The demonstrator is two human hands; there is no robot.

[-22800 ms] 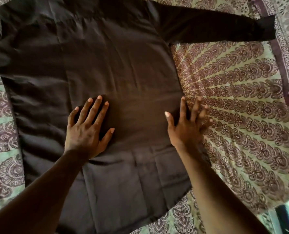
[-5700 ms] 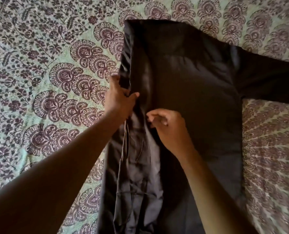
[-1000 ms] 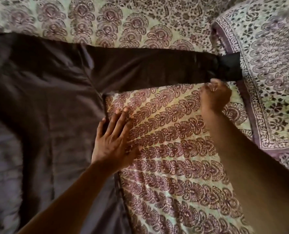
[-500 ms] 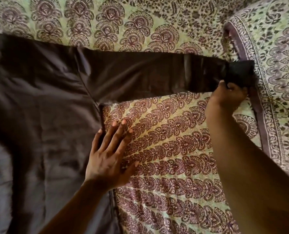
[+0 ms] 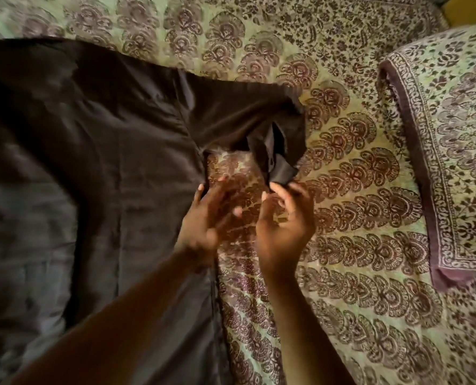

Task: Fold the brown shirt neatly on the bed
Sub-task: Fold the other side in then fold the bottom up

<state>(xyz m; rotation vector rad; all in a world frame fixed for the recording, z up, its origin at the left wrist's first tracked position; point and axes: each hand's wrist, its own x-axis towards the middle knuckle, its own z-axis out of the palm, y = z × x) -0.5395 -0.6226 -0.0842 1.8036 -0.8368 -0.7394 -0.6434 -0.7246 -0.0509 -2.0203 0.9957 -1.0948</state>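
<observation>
Brown shirt (image 5: 92,162), cuff (image 5: 282,173) in right hand (image 5: 284,226) grip

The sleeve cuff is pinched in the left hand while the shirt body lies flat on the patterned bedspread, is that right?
Not quite: the head view shows the right hand pinching the sleeve cuff. The left hand is open by the shirt body, which does lie flat on the patterned bedspread.

Both forearms bare, no sleeves visible; left hand (image 5: 203,218) motion-blurred, right hand (image 5: 284,220) sharper, fingernails short.
</observation>
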